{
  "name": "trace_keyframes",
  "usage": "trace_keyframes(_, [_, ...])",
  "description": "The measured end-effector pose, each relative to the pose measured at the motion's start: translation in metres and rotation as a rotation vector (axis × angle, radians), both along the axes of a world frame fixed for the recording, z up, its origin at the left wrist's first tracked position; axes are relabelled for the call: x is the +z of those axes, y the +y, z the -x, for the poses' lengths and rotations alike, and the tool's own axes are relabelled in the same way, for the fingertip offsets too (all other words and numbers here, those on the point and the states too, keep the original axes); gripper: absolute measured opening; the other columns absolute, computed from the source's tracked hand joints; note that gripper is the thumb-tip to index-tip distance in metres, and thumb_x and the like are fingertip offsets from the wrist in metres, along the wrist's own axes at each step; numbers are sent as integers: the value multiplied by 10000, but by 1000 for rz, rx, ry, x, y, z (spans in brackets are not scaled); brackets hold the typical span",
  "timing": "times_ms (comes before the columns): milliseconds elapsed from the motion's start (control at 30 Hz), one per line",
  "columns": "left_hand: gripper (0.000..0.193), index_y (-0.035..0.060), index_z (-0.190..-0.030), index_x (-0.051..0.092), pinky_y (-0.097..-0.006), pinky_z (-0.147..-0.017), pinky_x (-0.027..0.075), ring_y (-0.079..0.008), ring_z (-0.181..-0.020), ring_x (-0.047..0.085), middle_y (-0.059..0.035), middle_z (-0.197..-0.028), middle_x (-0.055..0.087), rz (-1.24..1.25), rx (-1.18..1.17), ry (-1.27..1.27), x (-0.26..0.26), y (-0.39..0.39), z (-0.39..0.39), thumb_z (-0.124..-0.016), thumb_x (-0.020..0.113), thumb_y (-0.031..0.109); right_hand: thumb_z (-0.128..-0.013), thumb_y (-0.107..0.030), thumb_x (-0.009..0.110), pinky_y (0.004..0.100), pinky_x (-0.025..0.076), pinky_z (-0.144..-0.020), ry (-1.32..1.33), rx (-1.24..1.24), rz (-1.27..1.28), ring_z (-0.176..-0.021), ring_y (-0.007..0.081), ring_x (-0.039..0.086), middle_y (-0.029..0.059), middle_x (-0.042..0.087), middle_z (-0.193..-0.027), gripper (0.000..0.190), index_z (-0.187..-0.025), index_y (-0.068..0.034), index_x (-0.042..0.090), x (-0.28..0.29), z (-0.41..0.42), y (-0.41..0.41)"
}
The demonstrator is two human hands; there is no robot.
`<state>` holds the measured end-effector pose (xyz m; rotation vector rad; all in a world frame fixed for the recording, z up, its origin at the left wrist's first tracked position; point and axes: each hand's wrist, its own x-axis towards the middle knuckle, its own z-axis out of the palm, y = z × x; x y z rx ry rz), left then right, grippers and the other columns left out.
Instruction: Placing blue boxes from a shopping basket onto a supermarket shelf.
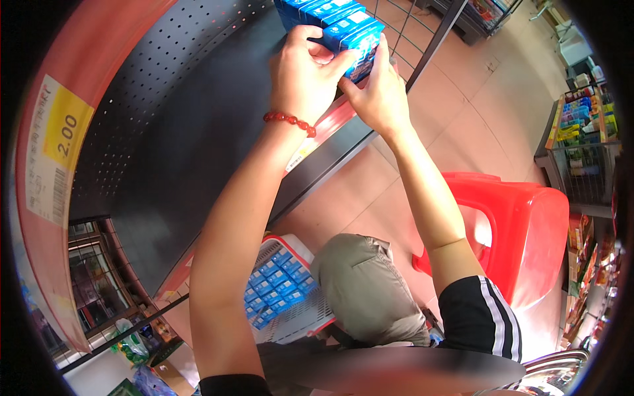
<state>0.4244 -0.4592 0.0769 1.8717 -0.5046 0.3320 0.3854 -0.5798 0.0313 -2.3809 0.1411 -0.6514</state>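
Observation:
Both hands are at a row of small blue boxes (354, 29) at the far right end of a dark metal shelf (198, 109). My left hand (309, 74), with a red bead bracelet (292, 120) at its wrist, grips the near boxes from the left, thumb across their front. The fingers of my right hand (379, 94) press on the right side of the same end box. Below the shelf, a white and red plastic basket (297, 321) holds many similar blue boxes (277, 282), partly behind my left forearm.
A red plastic stool (535, 237) stands on the tiled floor at the right. A wire grid (406, 29) closes the shelf's far end. A price-label strip (54, 148) curves along the left. Goods racks (579, 128) stand farther right.

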Motion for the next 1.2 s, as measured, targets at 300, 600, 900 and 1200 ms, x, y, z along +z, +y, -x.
trace_keyframes(300, [704, -63, -1148, 450, -309, -724, 541, -216, -862, 648, -217, -1021, 614, -64, 17, 40, 6, -5, -1, -652, 841, 250, -704, -354, 719, 482, 289, -970, 57, -11, -187, -1045, 284, 588, 182, 628, -1047, 821, -1310, 26, 315, 1, -9, -20])
trace_keyframes(600, [734, -4, -1261, 424, -329, -816, 516, -252, -1004, 595, -227, -1147, 559, -14, 18, 111, -14, 16, 0, -676, 812, 206, -671, -406, 750, 490, 274, -962, -93, 25, -72, -986, 272, 618, 139, 664, -947, 845, -1290, -13, 332, -19, -23, -10])
trace_keyframes(900, [302, -23, -1047, 587, -275, -750, 509, -170, -845, 630, -129, -963, 648, -152, -46, 195, 10, 144, 148, -775, 683, 64, -642, -340, 843, 292, 454, -792, -359, 362, -237, -856, 178, 595, 115, 634, -947, 623, -988, 89, 553, -47, -83, -54])
trace_keyframes(1200, [209, 74, -1004, 617, -366, -744, 513, -265, -896, 616, -99, -999, 629, -643, 42, 391, -178, 257, 329, -810, 602, 151, -715, -269, 785, 383, 306, -1032, -406, 296, 10, -1229, 316, 402, 245, 418, -1293, 809, -1288, 94, 345, -18, 48, 62])
